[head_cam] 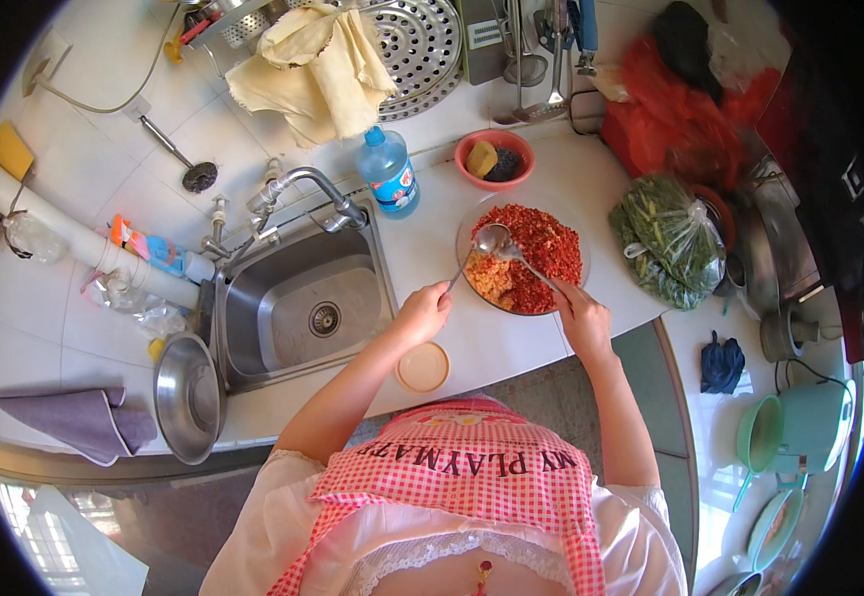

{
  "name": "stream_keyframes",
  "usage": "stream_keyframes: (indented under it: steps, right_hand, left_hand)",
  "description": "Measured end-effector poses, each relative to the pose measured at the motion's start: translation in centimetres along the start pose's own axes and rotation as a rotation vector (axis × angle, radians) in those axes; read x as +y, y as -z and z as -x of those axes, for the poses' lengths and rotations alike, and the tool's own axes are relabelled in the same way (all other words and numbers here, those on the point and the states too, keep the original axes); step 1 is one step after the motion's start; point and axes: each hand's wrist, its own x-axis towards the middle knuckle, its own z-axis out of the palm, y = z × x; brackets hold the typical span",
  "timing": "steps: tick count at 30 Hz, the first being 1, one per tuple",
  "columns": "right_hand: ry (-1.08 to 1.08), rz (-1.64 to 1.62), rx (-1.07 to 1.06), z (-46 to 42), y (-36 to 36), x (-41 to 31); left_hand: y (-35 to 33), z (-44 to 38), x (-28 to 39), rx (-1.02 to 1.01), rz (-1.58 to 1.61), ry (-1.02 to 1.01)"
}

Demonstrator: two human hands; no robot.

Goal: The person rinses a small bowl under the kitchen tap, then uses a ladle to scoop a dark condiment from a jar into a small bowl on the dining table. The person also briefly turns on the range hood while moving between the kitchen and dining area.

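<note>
A wide, round clear bowl (587,267) stands on the white counter before me. Chopped red chili (543,249) fills most of it, and a paler, yellowish minced heap (490,277), perhaps garlic, lies at its near left. My left hand (426,311) grips the handle of a metal spoon (490,237) whose bowl is over the mix. In my right hand (585,320) is a second metal spoon (532,270), its tip meeting the first near the edge of the pale heap. A round, pale lid-like disc (423,367) rests by the counter's front edge, below my left hand.
Left is a steel sink (305,298) with a faucet (327,197); a steel basin (189,398) leans beside it. Behind the bowl stand a blue detergent bottle (388,175) and a pink bowl (495,158) holding scrubbers. A bag of green vegetables (666,238) sits right.
</note>
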Motion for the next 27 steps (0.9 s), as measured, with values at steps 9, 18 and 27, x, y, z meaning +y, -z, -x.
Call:
stream_keyframes:
  steps: [9,18,27]
  right_hand:
    - [-0.053,-0.056,-0.021,0.5,0.1,-0.6]
    - [-0.226,-0.140,-0.011,1.3,0.4,-1.0]
    - [-0.444,-0.289,-0.047,2.4,-0.5,-0.4]
  left_hand:
    - [0.3,-0.1,-0.2,-0.029,0.085,0.043]
    - [-0.4,0.0,-1.6,0.078,0.226,0.029]
    - [0.1,0.9,-0.2,0.000,0.353,0.093]
